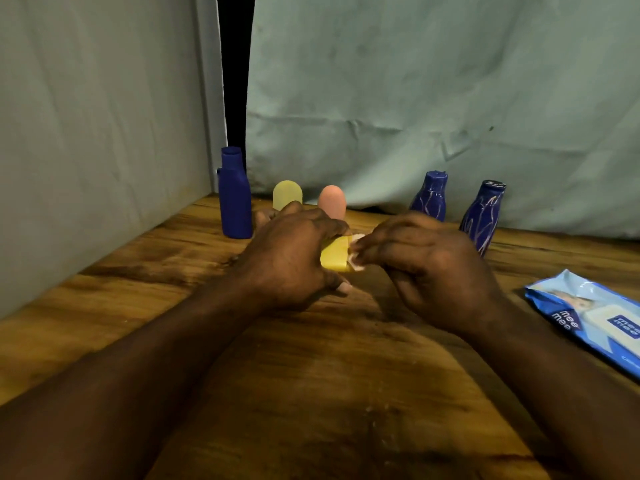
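Observation:
My left hand (294,254) grips a small yellow object (334,254) just above the wooden table (311,393); most of it is hidden by my fingers. My right hand (426,268) pinches a small white wipe (356,252) and presses it against the yellow object's right end. Both hands meet at the middle of the table.
Along the back stand a plain blue bottle (235,199), a yellow cap shape (287,195), a pink cap shape (333,200) and two blue bottles with pale streaks (429,199) (483,216). A blue pack of wipes (592,320) lies at the right. Cloth walls close the left and back.

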